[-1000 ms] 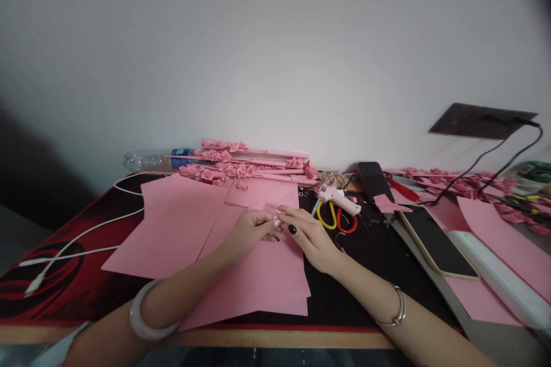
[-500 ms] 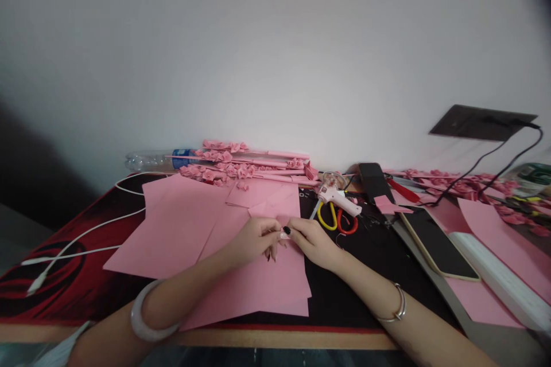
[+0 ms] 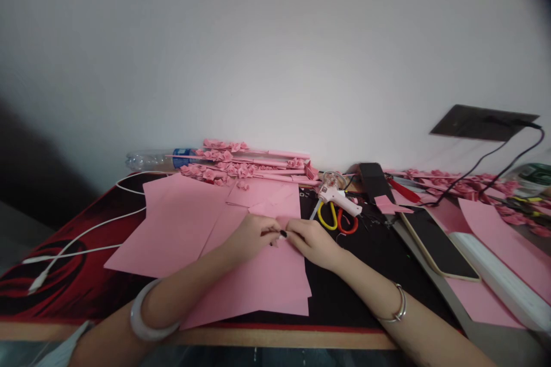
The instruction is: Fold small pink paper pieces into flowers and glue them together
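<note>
My left hand and my right hand meet over the pink paper sheets, fingertips pinched together. Between them is a small piece of pink paper, mostly covered by my fingers; its shape is hard to make out. Both hands are closed on it. Just beyond them lie smaller pink paper pieces. To the right of my right hand rests a white glue gun, lying over scissors with one yellow and one red handle.
Pink paper flowers on stems lie along the wall beside a plastic bottle. At right are a phone, a white power strip and more paper flowers. White cables cross the mat at left.
My fingers have drawn closer together around the small pink paper, and the left fingers have curled in more. The things on the table have stayed where they were.
</note>
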Available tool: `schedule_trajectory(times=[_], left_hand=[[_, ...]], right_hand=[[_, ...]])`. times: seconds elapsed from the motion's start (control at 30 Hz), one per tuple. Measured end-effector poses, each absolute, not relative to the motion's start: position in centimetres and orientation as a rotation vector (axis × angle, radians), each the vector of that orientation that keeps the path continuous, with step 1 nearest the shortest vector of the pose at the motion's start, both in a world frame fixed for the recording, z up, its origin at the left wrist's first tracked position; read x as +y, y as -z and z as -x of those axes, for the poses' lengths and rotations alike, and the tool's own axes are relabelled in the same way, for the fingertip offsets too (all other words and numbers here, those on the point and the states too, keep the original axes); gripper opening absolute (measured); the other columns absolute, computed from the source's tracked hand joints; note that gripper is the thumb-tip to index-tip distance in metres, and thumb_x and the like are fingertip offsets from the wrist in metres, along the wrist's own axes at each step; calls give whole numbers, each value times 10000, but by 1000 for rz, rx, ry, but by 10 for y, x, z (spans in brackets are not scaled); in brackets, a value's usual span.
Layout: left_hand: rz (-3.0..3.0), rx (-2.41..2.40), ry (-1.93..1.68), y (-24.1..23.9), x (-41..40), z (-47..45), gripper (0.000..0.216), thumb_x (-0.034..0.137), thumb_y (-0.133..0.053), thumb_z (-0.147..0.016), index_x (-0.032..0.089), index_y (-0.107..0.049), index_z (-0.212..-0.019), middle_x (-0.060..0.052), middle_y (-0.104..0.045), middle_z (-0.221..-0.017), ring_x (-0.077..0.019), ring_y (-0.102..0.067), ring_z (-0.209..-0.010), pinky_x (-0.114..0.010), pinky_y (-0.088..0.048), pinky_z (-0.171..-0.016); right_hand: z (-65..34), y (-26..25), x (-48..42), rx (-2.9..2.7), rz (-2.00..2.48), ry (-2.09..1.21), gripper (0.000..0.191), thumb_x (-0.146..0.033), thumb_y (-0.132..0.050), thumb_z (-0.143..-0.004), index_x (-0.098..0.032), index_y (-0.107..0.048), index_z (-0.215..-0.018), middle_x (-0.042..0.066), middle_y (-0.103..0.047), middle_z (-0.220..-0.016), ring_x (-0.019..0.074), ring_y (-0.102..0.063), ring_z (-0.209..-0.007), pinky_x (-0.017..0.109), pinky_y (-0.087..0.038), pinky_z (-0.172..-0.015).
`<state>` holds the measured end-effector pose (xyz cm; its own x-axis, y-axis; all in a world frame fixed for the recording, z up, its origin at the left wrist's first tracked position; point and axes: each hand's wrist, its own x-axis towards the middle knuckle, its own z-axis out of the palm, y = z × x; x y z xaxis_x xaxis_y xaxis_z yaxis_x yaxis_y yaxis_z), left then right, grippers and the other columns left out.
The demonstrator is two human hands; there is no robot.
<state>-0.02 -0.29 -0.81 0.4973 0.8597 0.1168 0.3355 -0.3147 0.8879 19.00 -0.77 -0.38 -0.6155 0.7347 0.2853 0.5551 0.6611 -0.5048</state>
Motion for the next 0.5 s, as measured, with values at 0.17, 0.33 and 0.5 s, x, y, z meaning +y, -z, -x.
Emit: schedule_trajectory(times=[0.17, 0.33, 0.5], left_hand=[[-1791, 1082, -896, 9, -2, 0, 149, 236, -540, -786, 161, -670, -790, -20, -685, -694, -144, -634, -655, -243, -487, -655], [-1789, 1078, -942, 9, -2, 1, 153, 246, -548, -792, 170, -681, -795, -27, -695, -746, -154, -634, -697, -253, -489, -673], [-1867, 1070, -905, 10, -2, 0, 147, 249, -573, -779, 173, -692, -817, -19, -699, -779, -160, -626, -727, -249, -477, -692]], right_hand=[[-192, 2, -6, -2179, 1121, -525, 130, -137, -398, -871, -172, -503, -802, -22, -494, -637, 99, -457, -554, 203, -354, -559], [-190, 3, -9, -2201, 1077, -599, 121, -126, -429, -853, -168, -539, -879, -22, -519, -624, 92, -464, -516, 194, -367, -528], [-188, 5, -9, -2175, 1094, -629, 131, -124, -428, -855, -167, -550, -831, -21, -531, -586, 91, -492, -487, 186, -381, -502]])
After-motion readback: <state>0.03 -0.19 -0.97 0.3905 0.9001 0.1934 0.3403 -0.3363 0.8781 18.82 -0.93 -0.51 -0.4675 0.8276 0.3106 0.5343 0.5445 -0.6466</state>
